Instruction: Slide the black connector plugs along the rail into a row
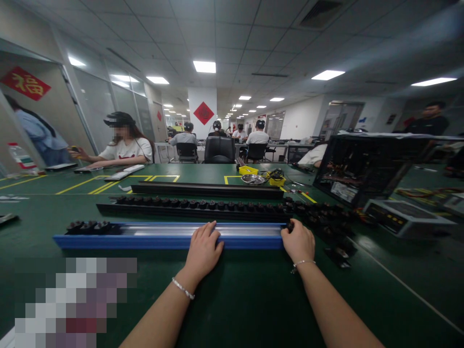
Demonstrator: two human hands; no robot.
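A long blue channel with a shiny metal inside lies across the green table in front of me. Several black socket-like modules sit in its left end. My left hand is closed over the middle of the channel, fingers across the top and thumb at the near side. At the right end, my right hand pinches a small black module, which is mostly hidden by the fingers. Just behind lies a black strip with a row of similar black modules.
Farther back lies another long black rail. Loose black modules are heaped to the right, beside a power supply box and an open computer case. A metal dish and yellow tray stand behind. A person sits at the left.
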